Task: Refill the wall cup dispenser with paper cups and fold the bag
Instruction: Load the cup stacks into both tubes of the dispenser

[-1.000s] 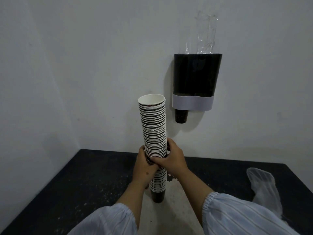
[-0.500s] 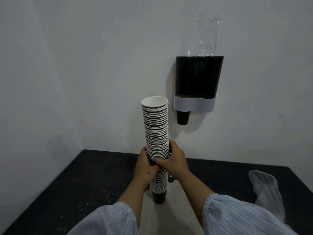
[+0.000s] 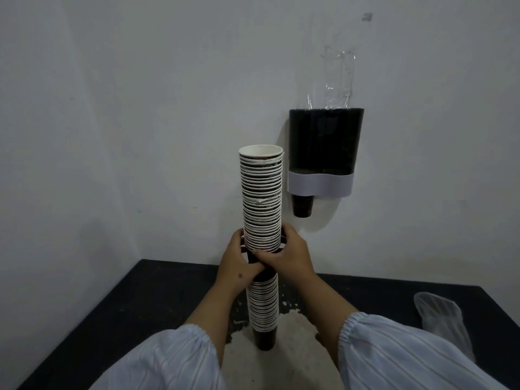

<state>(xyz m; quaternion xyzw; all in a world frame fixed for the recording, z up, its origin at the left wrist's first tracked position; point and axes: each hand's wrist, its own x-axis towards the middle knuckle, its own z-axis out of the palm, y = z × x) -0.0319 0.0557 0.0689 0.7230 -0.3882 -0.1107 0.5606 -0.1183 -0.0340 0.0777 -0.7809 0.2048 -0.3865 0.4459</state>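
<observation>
A tall stack of black-and-white paper cups [image 3: 261, 198] stands upright on the black table [image 3: 112, 319]. My left hand [image 3: 236, 266] and my right hand [image 3: 287, 257] both grip the stack around its middle, where a dark gap shows between an upper part and a lower part [image 3: 263, 308]. The black wall cup dispenser [image 3: 325, 142] with a pale band hangs to the right of the stack, one black cup [image 3: 302, 205] poking out below. Clear plastic [image 3: 337, 77] sticks up from its top. A crumpled clear bag [image 3: 439, 316] lies on the table at right.
White walls meet in a corner at the left. The table has a worn pale patch [image 3: 287, 347] under the stack. My pale striped sleeves [image 3: 408, 353] fill the bottom of the view.
The upper part of the stack has risen slightly in my hands, opening a dark gap at the grip. The view has shifted a little downward.
</observation>
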